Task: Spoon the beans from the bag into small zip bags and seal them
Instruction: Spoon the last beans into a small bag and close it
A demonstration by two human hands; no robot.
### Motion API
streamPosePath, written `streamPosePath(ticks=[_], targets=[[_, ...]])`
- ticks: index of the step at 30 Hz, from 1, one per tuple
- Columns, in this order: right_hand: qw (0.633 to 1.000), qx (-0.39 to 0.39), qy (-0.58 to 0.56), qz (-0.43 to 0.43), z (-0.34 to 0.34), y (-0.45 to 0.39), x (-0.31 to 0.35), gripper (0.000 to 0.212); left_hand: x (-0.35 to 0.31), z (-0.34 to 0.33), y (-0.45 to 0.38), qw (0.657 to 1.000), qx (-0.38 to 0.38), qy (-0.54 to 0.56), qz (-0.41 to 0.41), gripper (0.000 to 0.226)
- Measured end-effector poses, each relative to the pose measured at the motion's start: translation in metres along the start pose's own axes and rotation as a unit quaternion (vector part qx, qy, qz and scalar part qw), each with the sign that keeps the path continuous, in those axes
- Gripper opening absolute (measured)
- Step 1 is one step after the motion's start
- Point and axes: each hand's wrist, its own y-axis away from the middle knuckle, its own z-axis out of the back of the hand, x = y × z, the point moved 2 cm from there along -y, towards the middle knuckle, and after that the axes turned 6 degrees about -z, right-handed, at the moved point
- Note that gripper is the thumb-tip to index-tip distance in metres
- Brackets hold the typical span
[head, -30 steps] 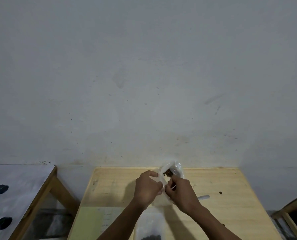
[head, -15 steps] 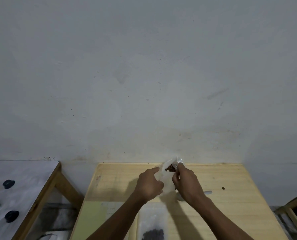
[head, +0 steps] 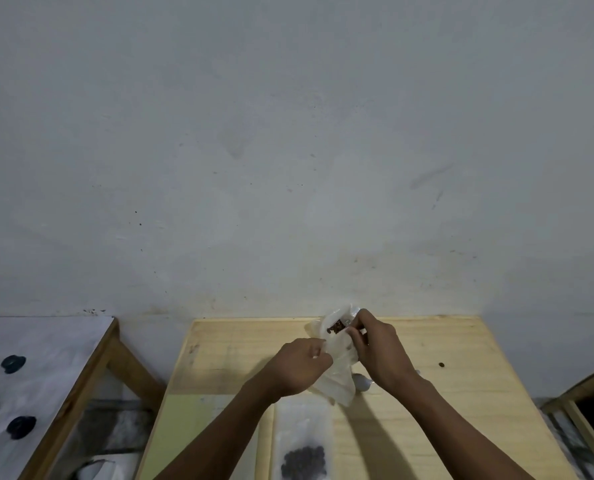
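Note:
A crumpled clear plastic bag (head: 337, 375) with dark beans showing at its top stands on the wooden table (head: 444, 403). My left hand (head: 300, 365) pinches its left edge and my right hand (head: 378, 351) grips its upper right rim; both hold it up. A small zip bag (head: 302, 441) with a cluster of dark beans lies flat just below the hands. A white spoon (head: 363, 382) lies on the table under my right wrist, mostly hidden. One loose bean (head: 441, 364) sits to the right.
A white-topped side table (head: 42, 368) at the left carries several dark round objects. A pale green sheet (head: 184, 431) covers the table's near left part. Another wooden frame (head: 586, 407) stands at the right edge. A grey wall rises right behind the table.
Both hands have lifted the bag's top farther from me and spread apart, the right hand rising to the rim. The view has tilted down, showing more of the filled zip bag.

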Motion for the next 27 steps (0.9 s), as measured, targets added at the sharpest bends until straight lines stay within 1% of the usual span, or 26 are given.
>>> streamPosePath(ticks=[1,2,5,7,8,9,11,14,16,19,21,23,24,25,26,27], targets=[[1.0,-0.007,-0.012,-0.007,0.002,0.0,0.001,0.021,0.001,0.0,0.0,1.0,-0.006,0.002,-0.006,0.033],[0.999,-0.017,-0.029,-0.013,0.004,-0.001,0.0,0.02,0.003,0.0,0.001,1.0,-0.02,0.0,-0.019,0.04],[0.994,-0.051,-0.091,-0.039,0.007,0.0,-0.001,0.016,0.001,-0.007,0.006,0.994,-0.067,-0.025,-0.077,0.065],[0.989,-0.066,-0.121,-0.062,0.006,-0.001,-0.005,0.015,-0.005,-0.014,0.011,0.98,-0.107,-0.108,-0.128,0.083],[0.985,-0.065,-0.14,-0.076,0.004,-0.001,-0.008,0.015,-0.005,-0.018,0.01,0.968,-0.138,-0.147,-0.146,0.089],[0.981,-0.059,-0.164,-0.09,0.002,0.0,-0.01,0.015,0.0,-0.023,0.007,0.958,-0.17,-0.176,-0.153,0.09],[0.97,-0.042,-0.212,-0.113,-0.001,0.001,-0.015,0.017,0.012,-0.03,0.001,0.942,-0.218,-0.208,-0.151,0.079],[0.967,-0.025,-0.221,-0.124,0.0,0.002,-0.024,0.018,0.028,-0.034,-0.003,0.918,-0.254,-0.246,-0.181,0.06],[0.969,-0.009,-0.209,-0.13,0.003,0.003,-0.03,0.018,0.031,-0.032,-0.002,0.904,-0.266,-0.258,-0.213,0.052],[0.962,0.035,-0.235,-0.132,0.006,0.005,-0.036,0.021,0.034,-0.027,-0.003,0.876,-0.286,-0.293,-0.253,0.048],[0.952,0.077,-0.262,-0.138,0.009,0.006,-0.04,0.02,0.038,-0.023,-0.005,0.871,-0.276,-0.32,-0.25,0.047],[0.948,0.086,-0.265,-0.153,0.012,0.004,-0.056,0.019,0.043,-0.018,-0.008,0.887,-0.245,-0.329,-0.211,0.046],[0.956,0.066,-0.239,-0.158,0.013,0.001,-0.068,0.017,0.046,-0.014,-0.008,0.896,-0.233,-0.33,-0.182,0.046],[0.969,0.041,-0.184,-0.161,0.014,-0.002,-0.085,0.013,0.049,-0.011,-0.008,0.908,-0.215,-0.328,-0.149,0.047],[0.98,0.025,-0.115,-0.16,0.015,-0.004,-0.102,0.011,0.054,-0.008,-0.009,0.917,-0.194,-0.327,-0.117,0.05],[0.987,0.022,-0.037,-0.157,0.014,-0.005,-0.117,0.012,0.059,-0.006,-0.008,0.924,-0.175,-0.326,-0.091,0.053]])
